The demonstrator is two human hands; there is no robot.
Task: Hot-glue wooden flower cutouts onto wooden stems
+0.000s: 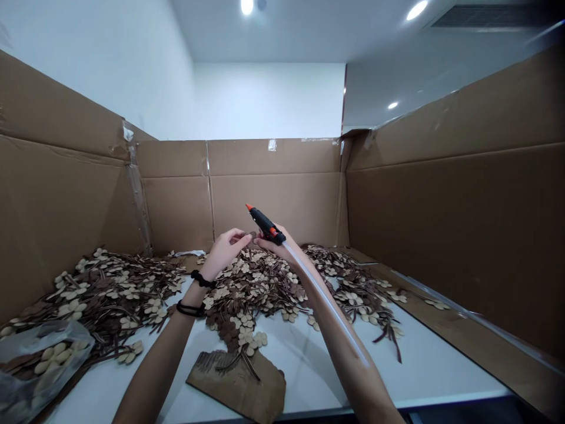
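Fingers of the right hand [272, 242] wrap one black glue gun [266, 224], nozzle tipped up and away — clear of skin. Left hand [226, 249] pinches a small brown piece [252, 235] beside it, above the counter [300, 353]; wooden flowers [247, 282] lie heaped beyond counting.

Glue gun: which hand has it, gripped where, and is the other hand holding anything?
The right hand holds the glue gun by its rear grip, nozzle pointing up-left. The left hand pinches a small dark piece at its fingertips.
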